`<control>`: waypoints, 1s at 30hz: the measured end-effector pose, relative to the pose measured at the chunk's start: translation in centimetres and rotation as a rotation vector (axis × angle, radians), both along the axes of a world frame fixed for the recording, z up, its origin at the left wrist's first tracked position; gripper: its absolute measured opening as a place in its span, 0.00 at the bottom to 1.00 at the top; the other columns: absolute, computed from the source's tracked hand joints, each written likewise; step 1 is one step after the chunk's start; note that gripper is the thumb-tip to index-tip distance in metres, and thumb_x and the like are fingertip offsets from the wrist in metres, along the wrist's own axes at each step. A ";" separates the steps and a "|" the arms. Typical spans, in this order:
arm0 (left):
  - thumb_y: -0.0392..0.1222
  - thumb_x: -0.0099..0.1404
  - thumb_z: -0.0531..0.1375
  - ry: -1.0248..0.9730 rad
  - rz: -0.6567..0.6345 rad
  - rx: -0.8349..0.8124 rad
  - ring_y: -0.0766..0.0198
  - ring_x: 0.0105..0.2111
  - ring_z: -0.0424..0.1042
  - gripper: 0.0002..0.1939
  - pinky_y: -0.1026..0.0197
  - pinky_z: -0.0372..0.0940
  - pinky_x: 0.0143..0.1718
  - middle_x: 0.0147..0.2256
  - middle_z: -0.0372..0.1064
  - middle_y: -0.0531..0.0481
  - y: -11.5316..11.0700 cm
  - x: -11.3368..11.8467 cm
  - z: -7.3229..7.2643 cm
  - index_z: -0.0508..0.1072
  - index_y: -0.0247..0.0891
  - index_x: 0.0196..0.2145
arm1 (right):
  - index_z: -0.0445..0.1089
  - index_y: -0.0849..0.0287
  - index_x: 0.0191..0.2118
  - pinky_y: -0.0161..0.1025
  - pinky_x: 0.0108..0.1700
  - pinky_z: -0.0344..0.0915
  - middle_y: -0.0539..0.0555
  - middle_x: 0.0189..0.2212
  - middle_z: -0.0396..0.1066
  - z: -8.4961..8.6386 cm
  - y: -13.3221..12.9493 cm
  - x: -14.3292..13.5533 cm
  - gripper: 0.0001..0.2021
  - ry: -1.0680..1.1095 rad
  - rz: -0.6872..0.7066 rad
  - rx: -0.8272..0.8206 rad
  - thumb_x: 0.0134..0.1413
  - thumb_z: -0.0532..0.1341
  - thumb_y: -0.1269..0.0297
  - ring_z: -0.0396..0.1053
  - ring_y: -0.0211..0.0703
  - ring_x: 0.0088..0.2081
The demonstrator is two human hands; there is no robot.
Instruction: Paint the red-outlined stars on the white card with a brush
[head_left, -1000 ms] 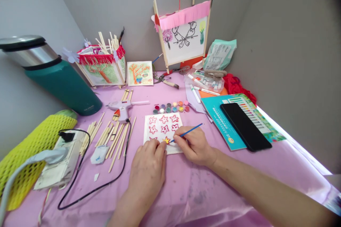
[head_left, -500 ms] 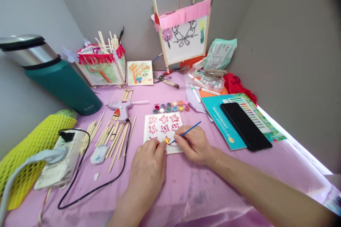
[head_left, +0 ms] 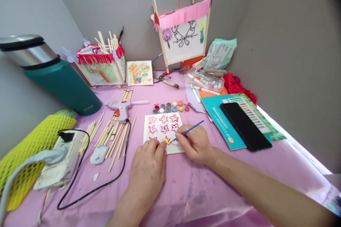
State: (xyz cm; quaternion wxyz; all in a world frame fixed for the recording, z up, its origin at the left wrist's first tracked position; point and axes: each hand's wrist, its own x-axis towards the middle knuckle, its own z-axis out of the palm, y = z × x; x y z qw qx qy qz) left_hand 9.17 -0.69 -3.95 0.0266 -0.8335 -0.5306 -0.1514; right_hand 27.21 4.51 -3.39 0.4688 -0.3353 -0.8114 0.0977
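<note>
A white square panel (head_left: 157, 123) lies on the cloth in front of me, bearing rows of red star outlines. One star (head_left: 166, 140) in its lowest visible row is filled with yellow. My left hand (head_left: 149, 163) holds the panel down at its lower left, fingers bent over the edge and hiding that corner. In my closed right hand (head_left: 194, 143) is a thin blue paintbrush (head_left: 192, 127), its tip at the right side of the yellow star. Just behind the panel sit small round paint pots (head_left: 168, 105) of several colours.
Left of the panel lie a glue gun (head_left: 122, 108), wooden sticks (head_left: 117, 138), a power strip (head_left: 62, 163) and a teal bottle (head_left: 64, 81). A phone (head_left: 245, 126) rests on a blue booklet (head_left: 223, 124) at right. Behind stand a stick-framed lantern (head_left: 183, 42) and pliers (head_left: 162, 78).
The brush tip has shifted slightly up and right beside the yellow star, its handle end moving right. My left hand and the panel have hardly moved.
</note>
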 end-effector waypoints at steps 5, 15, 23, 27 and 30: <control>0.35 0.68 0.48 0.003 0.003 -0.008 0.59 0.37 0.64 0.15 0.53 0.62 0.38 0.38 0.63 0.46 0.0 0.0 0.0 0.65 0.38 0.50 | 0.64 0.58 0.29 0.35 0.29 0.61 0.52 0.24 0.70 0.0 -0.1 0.1 0.07 0.032 -0.006 -0.002 0.59 0.53 0.71 0.66 0.37 0.25; 0.33 0.65 0.49 0.032 -0.019 -0.028 0.59 0.36 0.63 0.16 0.54 0.61 0.35 0.36 0.62 0.47 0.2 0.1 0.4 0.67 0.42 0.49 | 0.63 0.58 0.28 0.34 0.28 0.60 0.51 0.22 0.68 0.1 0.0 0.0 0.08 0.018 0.002 -0.009 0.59 0.53 0.71 0.65 0.37 0.24; 0.33 0.66 0.49 0.015 -0.026 -0.031 0.59 0.35 0.62 0.16 0.54 0.61 0.36 0.36 0.61 0.47 0.1 0.0 0.3 0.67 0.41 0.49 | 0.63 0.59 0.28 0.35 0.28 0.60 0.52 0.22 0.68 0.0 0.0 -0.1 0.09 -0.008 0.005 -0.011 0.59 0.52 0.70 0.66 0.37 0.24; 0.34 0.66 0.48 0.013 -0.022 -0.045 0.59 0.36 0.63 0.16 0.53 0.61 0.36 0.37 0.61 0.47 0.1 0.0 0.3 0.66 0.42 0.50 | 0.62 0.58 0.27 0.35 0.27 0.59 0.50 0.21 0.66 0.0 0.0 -0.1 0.10 -0.017 0.012 -0.014 0.59 0.52 0.70 0.64 0.37 0.22; 0.34 0.67 0.48 0.008 -0.026 -0.048 0.59 0.36 0.63 0.16 0.53 0.62 0.36 0.37 0.62 0.47 0.1 0.0 0.3 0.66 0.42 0.50 | 0.61 0.58 0.26 0.35 0.27 0.59 0.50 0.20 0.66 0.1 0.0 -0.1 0.10 0.000 0.014 0.006 0.59 0.52 0.71 0.64 0.36 0.23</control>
